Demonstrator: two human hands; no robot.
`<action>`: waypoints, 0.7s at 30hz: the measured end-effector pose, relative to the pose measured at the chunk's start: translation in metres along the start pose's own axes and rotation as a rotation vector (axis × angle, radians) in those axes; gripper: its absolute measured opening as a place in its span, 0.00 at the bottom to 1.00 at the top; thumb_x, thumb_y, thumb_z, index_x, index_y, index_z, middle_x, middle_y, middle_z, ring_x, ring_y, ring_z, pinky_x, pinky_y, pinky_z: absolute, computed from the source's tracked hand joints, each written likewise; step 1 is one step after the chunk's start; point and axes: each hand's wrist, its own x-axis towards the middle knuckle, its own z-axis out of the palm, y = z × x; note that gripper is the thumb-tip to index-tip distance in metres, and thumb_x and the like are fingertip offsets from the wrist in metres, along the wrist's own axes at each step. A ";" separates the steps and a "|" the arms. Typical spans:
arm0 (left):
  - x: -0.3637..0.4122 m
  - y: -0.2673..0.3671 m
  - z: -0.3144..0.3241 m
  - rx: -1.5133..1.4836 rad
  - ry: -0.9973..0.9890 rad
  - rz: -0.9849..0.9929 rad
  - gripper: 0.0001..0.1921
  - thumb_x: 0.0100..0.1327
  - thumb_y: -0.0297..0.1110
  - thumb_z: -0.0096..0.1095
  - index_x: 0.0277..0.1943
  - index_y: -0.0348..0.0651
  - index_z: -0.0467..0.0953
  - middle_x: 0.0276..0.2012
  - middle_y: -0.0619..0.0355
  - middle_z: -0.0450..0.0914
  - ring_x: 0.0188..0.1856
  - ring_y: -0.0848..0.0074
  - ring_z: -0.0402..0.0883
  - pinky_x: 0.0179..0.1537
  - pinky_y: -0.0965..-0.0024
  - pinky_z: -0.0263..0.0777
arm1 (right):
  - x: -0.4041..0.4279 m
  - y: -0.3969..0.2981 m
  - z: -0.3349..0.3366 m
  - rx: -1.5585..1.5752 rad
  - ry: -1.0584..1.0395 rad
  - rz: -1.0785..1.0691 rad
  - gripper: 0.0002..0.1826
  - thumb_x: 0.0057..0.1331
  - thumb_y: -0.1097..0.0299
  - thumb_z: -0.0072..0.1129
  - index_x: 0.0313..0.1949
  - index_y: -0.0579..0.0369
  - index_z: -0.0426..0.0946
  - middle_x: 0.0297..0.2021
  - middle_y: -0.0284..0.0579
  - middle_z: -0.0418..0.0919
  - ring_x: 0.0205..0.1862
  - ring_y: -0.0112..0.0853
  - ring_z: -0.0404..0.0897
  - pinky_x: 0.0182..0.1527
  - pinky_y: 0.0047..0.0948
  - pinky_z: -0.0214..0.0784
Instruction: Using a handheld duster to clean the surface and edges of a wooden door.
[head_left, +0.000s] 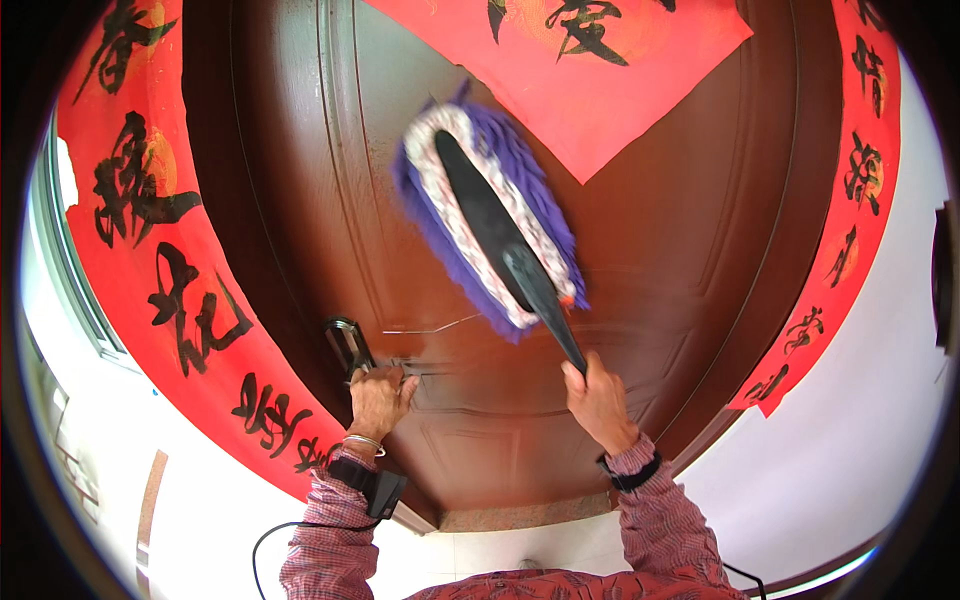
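My right hand (600, 397) grips the black handle of a duster (487, 217) with purple fringe and a white-pink braided band. The duster's head is raised in front of a reddish-brown door (645, 225), its lower edge beside a thin pale line on the panel. My left hand (380, 397) is at the lever of the door handle (349, 345), near the door's left edge; the fingers are curled there and partly hide the lever. Above and right of the duster, a red paper diamond (585, 142) with black brush writing is fixed to the door.
Red paper strips with black brush writing flank the door, one at the left (217, 315) and one at the right (862, 195). White wall (847, 450) lies beyond the right strip. A stone threshold (525, 516) runs under the door, with pale floor tiles before it. A black cable hangs by my left sleeve.
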 end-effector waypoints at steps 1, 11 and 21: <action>-0.001 -0.001 0.000 0.004 -0.016 0.002 0.15 0.55 0.46 0.55 0.27 0.43 0.74 0.19 0.55 0.74 0.26 0.63 0.75 0.33 0.61 0.62 | -0.012 0.012 -0.004 -0.055 -0.015 0.046 0.17 0.62 0.58 0.48 0.26 0.60 0.64 0.12 0.57 0.68 0.17 0.53 0.72 0.18 0.46 0.63; 0.001 -0.001 0.000 0.037 -0.046 -0.003 0.13 0.55 0.45 0.56 0.29 0.43 0.74 0.21 0.55 0.74 0.26 0.63 0.75 0.32 0.61 0.62 | -0.100 0.085 -0.028 -0.141 -0.030 0.187 0.16 0.63 0.57 0.48 0.29 0.61 0.66 0.12 0.56 0.69 0.18 0.53 0.72 0.20 0.45 0.63; -0.004 -0.004 -0.003 0.040 -0.036 -0.014 0.16 0.55 0.49 0.55 0.25 0.43 0.74 0.19 0.55 0.74 0.25 0.66 0.76 0.35 0.62 0.64 | -0.012 -0.014 0.001 0.014 -0.069 0.016 0.15 0.62 0.60 0.48 0.26 0.61 0.64 0.11 0.59 0.66 0.18 0.55 0.70 0.20 0.47 0.61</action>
